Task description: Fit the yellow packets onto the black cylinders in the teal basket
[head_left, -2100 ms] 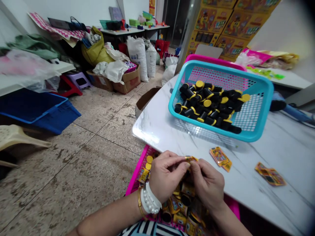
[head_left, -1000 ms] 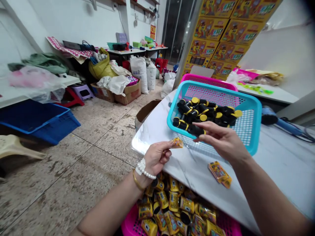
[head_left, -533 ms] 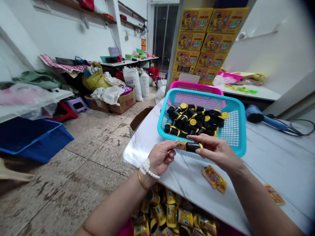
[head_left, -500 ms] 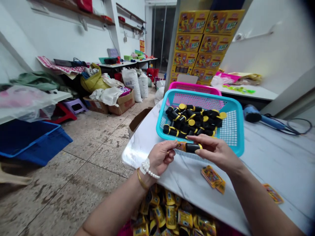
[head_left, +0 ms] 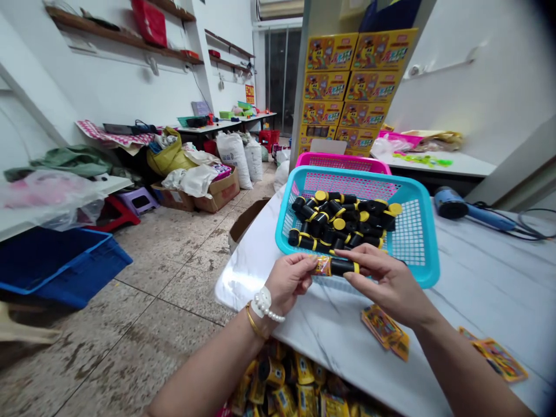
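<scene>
My left hand, wearing a white bracelet and a gold bangle, pinches a printed yellow-orange wrapper sleeve. In the fingers of my right hand is a small black cylinder with a yellow rim at its right end. The sleeve meets the cylinder's left end; how far it overlaps I cannot tell. Just behind my hands, a turquoise basket holds several loose black cylinders with yellow ends. Flat printed sleeves lie in a small pile below my right wrist.
More flat sleeves lie on the marbled table to the right. A blue heat gun with a cable rests behind them. Below the table's front edge are several yellow-wrapped cylinders. A pink basket and stacked yellow boxes stand behind.
The view has tilted up slightly, so everything sits a little lower. Both hands keep their hold on the sleeve and cylinder, with little visible change between them.
</scene>
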The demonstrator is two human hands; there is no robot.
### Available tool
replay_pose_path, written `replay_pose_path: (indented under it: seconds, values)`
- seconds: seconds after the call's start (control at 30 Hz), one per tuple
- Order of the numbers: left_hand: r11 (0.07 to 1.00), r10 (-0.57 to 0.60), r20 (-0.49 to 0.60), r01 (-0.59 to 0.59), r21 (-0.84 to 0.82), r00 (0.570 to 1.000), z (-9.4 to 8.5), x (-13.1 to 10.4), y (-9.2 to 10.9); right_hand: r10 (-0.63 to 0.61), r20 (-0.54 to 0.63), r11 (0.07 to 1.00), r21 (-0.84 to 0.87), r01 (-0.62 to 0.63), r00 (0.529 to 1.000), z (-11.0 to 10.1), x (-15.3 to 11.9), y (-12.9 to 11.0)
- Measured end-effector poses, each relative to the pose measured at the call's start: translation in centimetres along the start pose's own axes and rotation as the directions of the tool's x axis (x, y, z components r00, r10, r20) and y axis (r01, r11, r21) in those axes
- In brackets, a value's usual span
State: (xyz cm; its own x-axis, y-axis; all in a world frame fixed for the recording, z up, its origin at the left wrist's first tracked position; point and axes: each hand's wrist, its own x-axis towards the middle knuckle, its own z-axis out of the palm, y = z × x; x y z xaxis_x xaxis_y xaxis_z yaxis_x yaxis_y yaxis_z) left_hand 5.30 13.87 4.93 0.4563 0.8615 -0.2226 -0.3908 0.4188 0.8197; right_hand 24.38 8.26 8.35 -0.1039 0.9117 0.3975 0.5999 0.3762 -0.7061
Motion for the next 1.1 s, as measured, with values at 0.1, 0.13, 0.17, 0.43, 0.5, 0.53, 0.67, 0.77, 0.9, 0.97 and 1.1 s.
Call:
replay_pose_path:
  seconds: [0.1, 0.13, 0.17, 0.43, 0.5, 0.53, 0.67, 0.77, 0.9, 0.97, 1.1]
  values:
    - [0.999, -0.015, 0.007, 0.015, -0.037, 1.0, -0.3, 0.4, -0.2, -0.038, 0.016, 0.998, -0.054, 0.038, 0.999, 0.4, 0.0, 0.1]
    - [0.999, -0.015, 0.003, 0.015, -0.047, 1.0, -0.3, 0.4, -0.2, -0.049, 0.021, 0.996, -0.076, 0.05, 0.999, 0.6, -0.1, 0.1]
    - [0.999, -0.009, -0.001, 0.009, -0.05, 1.0, -0.3, 0.4, -0.3, -0.054, 0.02, 0.994, -0.09, 0.055, 0.998, 0.7, -0.1, 0.1]
    - [0.998, 0.04, -0.014, -0.039, 0.045, 0.999, 0.2, -1.6, 0.0, -0.031, -0.025, 0.998, 0.053, 0.032, 0.999, 0.7, -0.1, 0.4]
    - [0.999, 0.024, 0.002, -0.024, 0.037, 1.0, 0.2, -2.2, 0.1, -0.028, -0.051, 0.997, 0.077, 0.032, 0.998, 0.6, -0.1, 0.4]
    - [1.0, 0.009, 0.01, -0.009, 0.024, 1.0, 0.1, -2.3, 0.1, -0.029, -0.054, 0.995, 0.092, 0.034, 0.998, 0.6, -0.1, 0.4]
    - [0.998, -0.026, 0.004, 0.026, -0.053, 1.0, -0.3, -2.0, -0.2, -0.047, -0.017, 0.99, 0.131, 0.049, 0.999, 0.8, -0.3, 0.7]
    - [0.997, -0.019, -0.016, 0.018, -0.071, 1.0, -0.7, -1.7, -0.6, -0.036, 0.028, 0.994, 0.101, 0.033, 0.999, 1.0, -0.4, 0.8]
    - [0.998, 0.062, 0.009, -0.063, 0.019, 0.998, -0.9, -1.9, -1.0, 0.098, 0.044, 0.983, 0.15, -0.104, 0.994, 1.2, -0.3, 0.6]
    - [0.984, 0.143, 0.031, -0.146, 0.102, 0.989, -1.0, -2.2, -1.0, 0.232, 0.101, 0.934, 0.254, -0.251, 0.967, 1.5, -0.3, 0.4]
    - [0.977, 0.164, 0.015, -0.165, 0.137, 0.986, -1.2, -2.3, -0.9, 0.255, 0.207, 0.863, 0.391, -0.319, 0.945, 2.1, -0.3, 0.1]
